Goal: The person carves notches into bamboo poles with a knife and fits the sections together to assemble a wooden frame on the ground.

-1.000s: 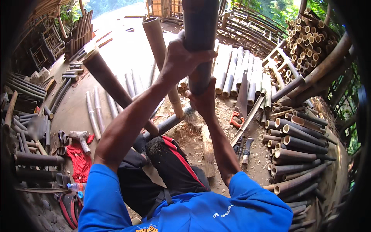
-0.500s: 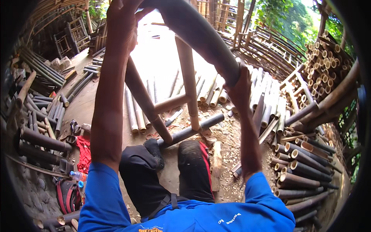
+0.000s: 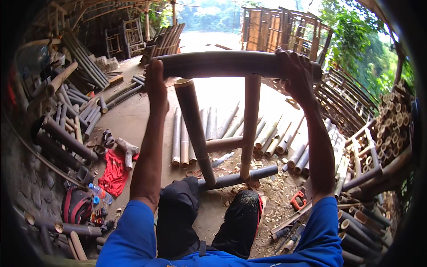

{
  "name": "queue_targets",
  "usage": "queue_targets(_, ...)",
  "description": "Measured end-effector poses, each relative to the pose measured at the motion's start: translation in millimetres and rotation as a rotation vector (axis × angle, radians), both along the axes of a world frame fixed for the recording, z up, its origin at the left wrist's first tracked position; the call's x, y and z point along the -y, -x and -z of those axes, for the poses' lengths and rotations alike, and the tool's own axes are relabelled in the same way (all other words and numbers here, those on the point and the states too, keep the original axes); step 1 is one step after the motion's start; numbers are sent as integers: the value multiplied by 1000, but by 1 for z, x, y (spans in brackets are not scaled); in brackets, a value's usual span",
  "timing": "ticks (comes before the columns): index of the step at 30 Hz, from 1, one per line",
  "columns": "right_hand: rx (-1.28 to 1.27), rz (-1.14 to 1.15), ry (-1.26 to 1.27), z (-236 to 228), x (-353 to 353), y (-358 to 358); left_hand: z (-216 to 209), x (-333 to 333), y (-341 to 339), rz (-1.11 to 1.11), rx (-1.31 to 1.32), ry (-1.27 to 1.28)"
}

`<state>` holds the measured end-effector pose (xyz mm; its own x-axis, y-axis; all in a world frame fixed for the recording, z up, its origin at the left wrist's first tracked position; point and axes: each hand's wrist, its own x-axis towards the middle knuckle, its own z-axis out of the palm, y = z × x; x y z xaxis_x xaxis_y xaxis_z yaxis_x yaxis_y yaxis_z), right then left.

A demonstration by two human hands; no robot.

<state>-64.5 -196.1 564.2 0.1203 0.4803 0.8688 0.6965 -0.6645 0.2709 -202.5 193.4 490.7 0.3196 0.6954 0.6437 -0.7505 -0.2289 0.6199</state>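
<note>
A thick dark bamboo pole (image 3: 222,64) lies level across the top of a bamboo frame. My left hand (image 3: 156,84) grips its left end, fingers mostly hidden behind it. Near the other end, my right hand (image 3: 296,75) has its fingers wrapped over the top. The frame has a left upright (image 3: 193,120), a right upright (image 3: 251,115), a short crossbar (image 3: 224,143) between them and a dark bottom pole (image 3: 235,179) on the ground. The right upright's top meets the held pole; the left upright's cut top shows just below it. My foot (image 3: 192,184) is by the bottom pole's left end.
Bamboo lengths (image 3: 271,133) lie in rows beyond the frame. Cut bamboo is stacked at the right (image 3: 393,111). A red-handled saw (image 3: 299,200) lies among shavings at the right. At the left are a red cloth (image 3: 114,173), a plastic bottle (image 3: 101,193) and a backpack (image 3: 78,204).
The held pole has gone from steeply slanted, left end high, to level across the uprights. My left hand has come down and my right hand has risen. The view has tilted up.
</note>
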Motion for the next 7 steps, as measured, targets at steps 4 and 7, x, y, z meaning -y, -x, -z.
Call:
queue_targets(4,107,-24,28,-5,5,-13,5,33,-7,38,-60,41)
queue_targets(7,110,5,41,-22,-6,-21,16,-11,-28,91,60,-153)
